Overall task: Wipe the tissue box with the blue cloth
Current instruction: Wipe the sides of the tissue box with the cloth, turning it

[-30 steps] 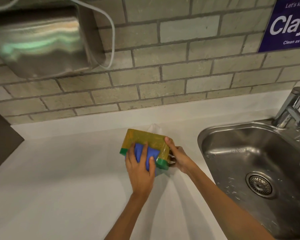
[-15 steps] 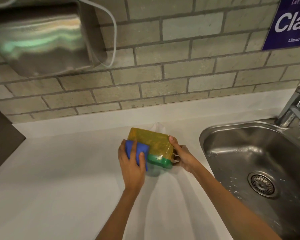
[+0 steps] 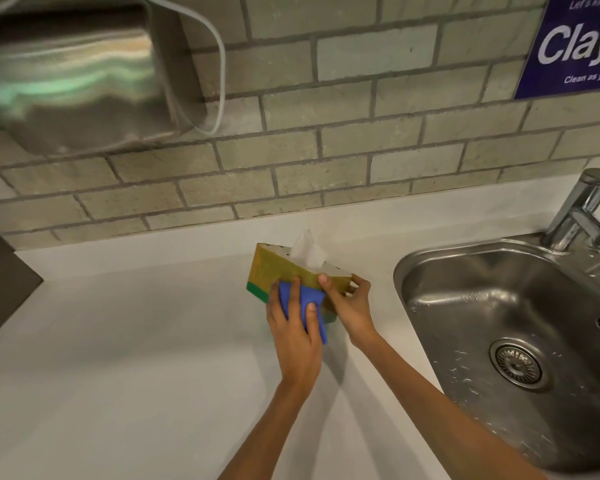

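A yellow tissue box [image 3: 274, 270] with a green bottom band stands upright on the white counter [image 3: 136, 341], a white tissue [image 3: 307, 251] sticking out of its top. My left hand [image 3: 295, 336] presses a folded blue cloth [image 3: 307, 304] flat against the box's near long side. My right hand [image 3: 349, 306] grips the box's right end, thumb on the near face and fingers around the corner. The lower right part of the box is hidden behind both hands.
A steel sink [image 3: 513, 341] with a drain and a tap [image 3: 582, 213] lies to the right. A metal dispenser [image 3: 73, 77] with a white cable hangs on the brick wall at upper left. A blue sign [image 3: 575, 46] is at upper right.
The box has been tipped back from lying tilted toward me to standing upright, showing its top and tissue. My left hand with the cloth slid from the box's left end toward the middle of its near side.
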Demonstrator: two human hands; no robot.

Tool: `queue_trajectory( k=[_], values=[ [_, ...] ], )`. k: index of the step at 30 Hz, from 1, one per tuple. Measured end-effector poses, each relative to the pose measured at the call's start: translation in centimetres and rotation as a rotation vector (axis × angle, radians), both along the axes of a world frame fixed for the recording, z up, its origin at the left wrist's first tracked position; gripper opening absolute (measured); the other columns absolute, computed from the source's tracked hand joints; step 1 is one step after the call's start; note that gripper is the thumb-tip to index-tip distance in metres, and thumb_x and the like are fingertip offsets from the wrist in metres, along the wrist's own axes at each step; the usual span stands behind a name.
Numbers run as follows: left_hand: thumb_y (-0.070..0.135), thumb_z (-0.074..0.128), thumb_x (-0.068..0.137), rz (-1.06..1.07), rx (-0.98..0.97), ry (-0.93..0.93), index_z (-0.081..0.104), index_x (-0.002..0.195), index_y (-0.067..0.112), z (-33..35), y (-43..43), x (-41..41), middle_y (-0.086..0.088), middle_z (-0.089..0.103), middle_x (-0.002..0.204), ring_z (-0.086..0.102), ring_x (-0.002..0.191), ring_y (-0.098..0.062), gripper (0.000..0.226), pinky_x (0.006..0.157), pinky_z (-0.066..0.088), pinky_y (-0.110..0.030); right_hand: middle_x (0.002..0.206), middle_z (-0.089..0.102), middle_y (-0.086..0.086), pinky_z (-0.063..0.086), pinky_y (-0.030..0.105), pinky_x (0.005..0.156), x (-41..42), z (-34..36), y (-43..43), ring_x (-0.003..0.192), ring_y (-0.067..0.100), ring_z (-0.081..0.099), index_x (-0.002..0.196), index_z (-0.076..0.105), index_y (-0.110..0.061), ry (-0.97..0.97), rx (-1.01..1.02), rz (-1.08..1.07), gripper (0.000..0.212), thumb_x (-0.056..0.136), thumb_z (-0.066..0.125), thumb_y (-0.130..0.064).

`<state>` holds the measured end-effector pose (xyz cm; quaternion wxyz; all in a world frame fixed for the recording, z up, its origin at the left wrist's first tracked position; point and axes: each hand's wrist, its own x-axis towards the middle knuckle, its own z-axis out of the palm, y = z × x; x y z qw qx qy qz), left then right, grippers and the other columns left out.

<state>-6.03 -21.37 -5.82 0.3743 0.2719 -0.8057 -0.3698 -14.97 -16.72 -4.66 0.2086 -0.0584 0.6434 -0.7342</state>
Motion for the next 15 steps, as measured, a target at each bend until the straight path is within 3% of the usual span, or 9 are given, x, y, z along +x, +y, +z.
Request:
queue_trajectory(
  k=[4, 6, 9, 15],
  values=[
    [0.023, 0.036, 0.099, 0.143, 0.136, 0.071, 0.038, 0.141, 0.011, 1.7, -1.9, -0.8, -0.016, 0.036, 0.146, 0.041, 0.13, -0.03, 0.044, 0.106, 0.042, -0.039, 0.124, 0.042, 0.0, 0.045, 0.026, 0.09, 1.3, -0.2, -0.5, 0.112, 0.017, 0.049, 0.129, 0.028, -0.02, 0.033, -0.056, -0.002, 0.053, 0.089, 0.042, -0.052],
    [0.027, 0.034, 0.1, 0.217, 0.283, 0.106, 0.039, 0.14, 0.01, 2.3, -2.6, -1.0, -0.017, 0.039, 0.144, 0.044, 0.129, -0.032, 0.044, 0.105, 0.043, -0.041, 0.125, 0.039, -0.002, 0.045, 0.02, 0.086, 2.2, -0.1, -0.9, 0.113, 0.015, 0.047, 0.126, 0.028, -0.024, 0.1, -0.053, 0.001, 0.041, 0.093, 0.037, -0.045],
    [0.039, 0.042, 0.095, 0.268, 0.46, 0.131, 0.042, 0.136, 0.013, 2.6, -3.6, -0.7, -0.016, 0.043, 0.138, 0.049, 0.123, -0.033, 0.048, 0.101, 0.044, -0.04, 0.127, 0.04, -0.001, 0.048, 0.006, 0.074, 3.8, -0.4, -1.2, 0.114, 0.011, 0.047, 0.122, 0.028, -0.027, 0.195, -0.06, 0.01, 0.032, 0.094, 0.041, -0.036],
    [0.044, 0.071, 0.076, 0.362, 0.724, 0.128, 0.042, 0.134, 0.014, 2.3, -5.0, 0.3, -0.018, 0.05, 0.13, 0.057, 0.112, -0.035, 0.071, 0.096, 0.049, -0.05, 0.131, 0.034, 0.002, 0.043, 0.01, 0.093, 6.7, -1.5, -1.5, 0.12, 0.004, 0.042, 0.135, 0.025, -0.01, 0.376, -0.024, 0.092, 0.054, 0.091, 0.053, -0.024]
  ],
)
